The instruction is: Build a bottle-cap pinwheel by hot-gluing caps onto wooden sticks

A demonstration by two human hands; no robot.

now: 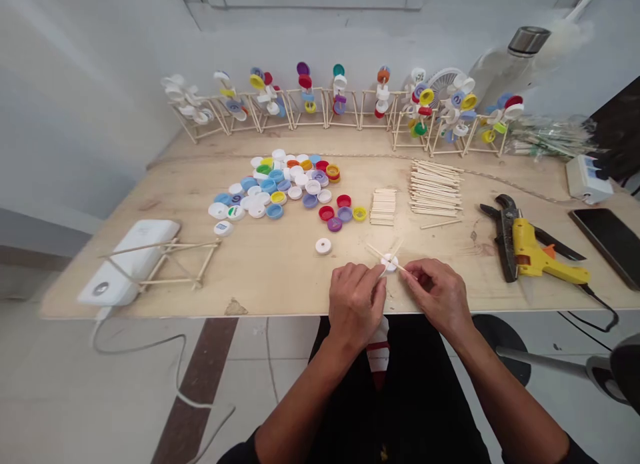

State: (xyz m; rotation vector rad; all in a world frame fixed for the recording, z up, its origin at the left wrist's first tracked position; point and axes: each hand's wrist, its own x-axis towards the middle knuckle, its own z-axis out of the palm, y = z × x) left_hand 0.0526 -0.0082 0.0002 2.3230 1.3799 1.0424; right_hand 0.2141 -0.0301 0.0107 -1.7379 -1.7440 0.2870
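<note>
A white bottle cap (386, 267) lies near the table's front edge, with thin wooden sticks (373, 249) crossed in an X over it. My left hand (356, 301) is closed, thumb and forefinger pinching the near left end of a stick. On the other side, my right hand (440, 294) pinches the near right end of a stick. The fingertips partly hide both ends. Left of the hands sits another white cap (323, 246) with a dark spot in its middle. Short cut sticks (383, 207) lie in a neat stack beyond the hands.
Loose coloured bottle caps (295, 184) spread across the table's middle. Long sticks (435, 189) are piled to the right, near a yellow glue gun (533, 247), black-handled pliers (506, 237) and a phone (610, 241). A stick frame (193, 267) leans by a white power bank (133, 261). Cap wheels (340, 91) line the wall.
</note>
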